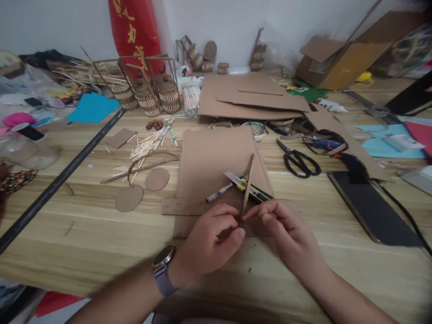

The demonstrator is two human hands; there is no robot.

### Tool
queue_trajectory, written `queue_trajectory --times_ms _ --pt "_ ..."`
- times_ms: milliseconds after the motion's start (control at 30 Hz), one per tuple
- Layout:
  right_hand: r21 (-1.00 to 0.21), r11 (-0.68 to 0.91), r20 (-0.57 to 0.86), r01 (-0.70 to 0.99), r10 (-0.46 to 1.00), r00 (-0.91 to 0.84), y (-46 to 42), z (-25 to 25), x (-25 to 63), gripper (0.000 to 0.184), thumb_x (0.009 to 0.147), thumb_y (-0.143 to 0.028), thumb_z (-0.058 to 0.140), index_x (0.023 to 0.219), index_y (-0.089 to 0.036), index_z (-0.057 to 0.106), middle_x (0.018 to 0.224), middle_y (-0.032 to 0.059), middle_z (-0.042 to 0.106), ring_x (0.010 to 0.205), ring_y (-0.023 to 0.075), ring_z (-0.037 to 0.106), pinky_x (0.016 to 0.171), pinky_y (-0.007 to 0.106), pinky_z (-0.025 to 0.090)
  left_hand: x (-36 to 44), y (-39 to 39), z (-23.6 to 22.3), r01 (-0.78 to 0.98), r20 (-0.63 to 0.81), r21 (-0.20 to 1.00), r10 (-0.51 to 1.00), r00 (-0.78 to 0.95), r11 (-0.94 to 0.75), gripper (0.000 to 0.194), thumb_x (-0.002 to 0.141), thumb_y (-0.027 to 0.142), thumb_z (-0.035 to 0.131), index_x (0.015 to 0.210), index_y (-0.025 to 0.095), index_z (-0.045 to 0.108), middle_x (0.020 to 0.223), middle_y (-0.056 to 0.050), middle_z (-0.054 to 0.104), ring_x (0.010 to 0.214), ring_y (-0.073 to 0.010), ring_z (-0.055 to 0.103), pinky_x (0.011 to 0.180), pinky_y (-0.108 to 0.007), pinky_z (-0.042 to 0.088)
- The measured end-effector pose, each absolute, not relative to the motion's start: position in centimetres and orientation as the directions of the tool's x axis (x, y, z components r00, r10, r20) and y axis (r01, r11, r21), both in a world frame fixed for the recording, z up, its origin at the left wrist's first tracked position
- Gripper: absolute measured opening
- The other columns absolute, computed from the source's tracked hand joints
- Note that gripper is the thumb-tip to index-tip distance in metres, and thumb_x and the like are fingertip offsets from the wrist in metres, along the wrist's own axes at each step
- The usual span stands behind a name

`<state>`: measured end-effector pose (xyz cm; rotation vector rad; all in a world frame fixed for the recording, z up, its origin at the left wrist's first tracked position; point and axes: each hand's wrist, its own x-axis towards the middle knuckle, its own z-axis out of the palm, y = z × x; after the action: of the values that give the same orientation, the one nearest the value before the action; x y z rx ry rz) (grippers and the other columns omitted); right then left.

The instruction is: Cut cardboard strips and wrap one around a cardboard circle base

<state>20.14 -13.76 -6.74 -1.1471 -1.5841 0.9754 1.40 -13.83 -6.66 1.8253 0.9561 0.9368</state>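
Observation:
A narrow cardboard strip (249, 182) stands up at a slant, its near end pinched between the thumb and fingers of my left hand (216, 236). Beside that end is my right hand (290, 227); its index fingertip reaches the strip and its thumb lies against the fingers. Whatever those fingers may hold is hidden. Behind the strip lies a yellow-and-black utility knife (254, 191) with its blade out. A slim pen-like tool (221, 191) is partly covered by the knife. Both lie on a cardboard sheet (212, 157), with a long cardboard piece (182, 206) across its near edge.
Black scissors (299, 158) and a dark phone (371, 207) lie to the right. On the left are cardboard discs (158, 179), loose sticks (146, 148) and a long dark strip (60, 180). Small lidded baskets (168, 94) and larger cardboard sheets (249, 92) stand farther back.

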Motion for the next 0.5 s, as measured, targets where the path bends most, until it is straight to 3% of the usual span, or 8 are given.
queue_trajectory --times_ms 167,333,500 --pt "-0.701 0.585 0.512 0.409 0.811 -0.282 -14.25 -6.53 19.99 0.013 0.092 -0.017 0.05 0.089 -0.026 0.058 0.083 0.0002 0.074 0.077 0.0162 0.068 0.071 0.031 0.052 1.5 -13.49 -7.26 0.218 0.181 0.93 0.884 0.431 -0.296 0.037 0.096 0.038 0.054 0.065 0.018 0.048 0.072 0.001 0.049 0.07 -0.0128 0.049 0.062 -0.023 0.037" --pt "-0.61 0.643 0.564 0.463 0.763 -0.316 -14.02 -6.71 19.88 0.008 0.092 -0.025 0.061 0.099 -0.027 0.058 0.091 0.0011 0.074 0.085 0.0184 0.069 0.075 0.033 0.052 1.49 -13.86 -7.51 0.295 0.226 0.892 0.904 0.363 -0.341 0.029 0.098 0.028 0.052 0.072 0.016 0.057 0.087 -0.004 0.059 0.086 -0.0157 0.056 0.076 -0.025 0.043" --pt "-0.56 0.671 0.602 0.486 0.732 -0.318 -14.06 -7.07 19.75 0.014 0.091 -0.015 0.058 0.098 -0.027 0.058 0.09 -0.0004 0.074 0.086 0.0183 0.069 0.077 0.035 0.05 1.55 -14.34 -7.31 0.333 0.251 0.865 0.898 0.362 -0.376 0.024 0.097 0.022 0.05 0.076 0.016 0.06 0.094 -0.007 0.064 0.093 -0.0169 0.059 0.083 -0.026 0.046"
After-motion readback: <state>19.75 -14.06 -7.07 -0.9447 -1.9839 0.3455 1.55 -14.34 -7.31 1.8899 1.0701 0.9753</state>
